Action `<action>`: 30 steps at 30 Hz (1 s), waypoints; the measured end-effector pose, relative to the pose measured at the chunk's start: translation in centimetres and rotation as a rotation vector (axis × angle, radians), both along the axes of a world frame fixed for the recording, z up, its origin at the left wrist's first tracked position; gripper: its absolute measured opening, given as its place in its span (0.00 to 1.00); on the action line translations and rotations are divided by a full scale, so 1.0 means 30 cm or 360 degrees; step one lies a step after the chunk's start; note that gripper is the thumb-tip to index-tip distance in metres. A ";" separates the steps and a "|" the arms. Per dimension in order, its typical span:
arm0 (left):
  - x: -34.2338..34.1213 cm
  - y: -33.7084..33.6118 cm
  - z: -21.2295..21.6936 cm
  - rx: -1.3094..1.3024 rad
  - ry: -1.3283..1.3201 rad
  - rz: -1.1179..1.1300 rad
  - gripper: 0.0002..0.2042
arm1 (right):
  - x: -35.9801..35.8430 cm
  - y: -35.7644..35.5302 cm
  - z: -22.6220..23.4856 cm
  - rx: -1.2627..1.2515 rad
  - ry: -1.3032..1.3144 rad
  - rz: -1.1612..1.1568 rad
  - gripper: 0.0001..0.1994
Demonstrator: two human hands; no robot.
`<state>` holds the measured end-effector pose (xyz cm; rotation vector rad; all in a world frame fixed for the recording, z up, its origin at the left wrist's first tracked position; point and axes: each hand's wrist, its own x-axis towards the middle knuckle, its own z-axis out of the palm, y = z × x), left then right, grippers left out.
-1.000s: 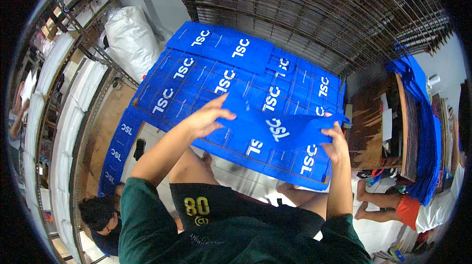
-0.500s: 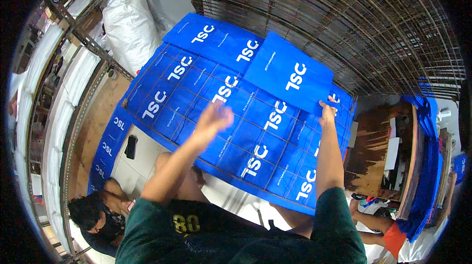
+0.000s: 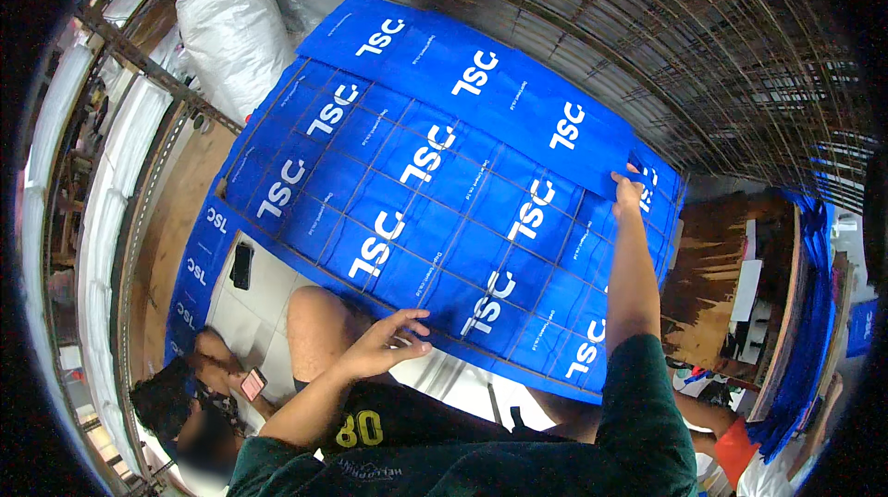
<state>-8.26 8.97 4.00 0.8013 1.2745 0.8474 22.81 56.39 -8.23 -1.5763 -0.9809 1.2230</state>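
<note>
Blue sheets with white print lie in rows over a wire drying rack, its thin bars crossing between them and me. Along the far edge, one blue sheet lies flat beside others in the top row. My right hand reaches out to that sheet's near right corner, fingers pinched on it. My left hand hovers by the rack's near edge, above my lap, fingers apart and holding nothing.
Stacked wire racks rise behind. At left stand a metal shelf and a white sack. A black phone lies on the floor. A person holding a phone sits at lower left. Blue sheets hang at right.
The blue sheet, tilted before, now lies flat in line with the far row, my right hand still at its corner. My left hand has drawn back toward me and opened.
</note>
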 end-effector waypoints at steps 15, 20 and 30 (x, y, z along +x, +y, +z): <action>-0.005 0.010 0.017 -0.0025 0.0106 -0.0086 0.29 | 0.007 0.031 -0.079 0.0055 -0.0159 -0.0384 0.30; 0.000 0.019 0.032 -0.0086 0.0089 -0.0077 0.28 | -0.009 0.007 -0.014 -0.0081 0.0305 -0.0819 0.33; 0.034 0.022 0.017 -0.0169 -0.0042 -0.0088 0.27 | 0.228 -0.179 0.069 -0.0262 0.0987 -0.0442 0.35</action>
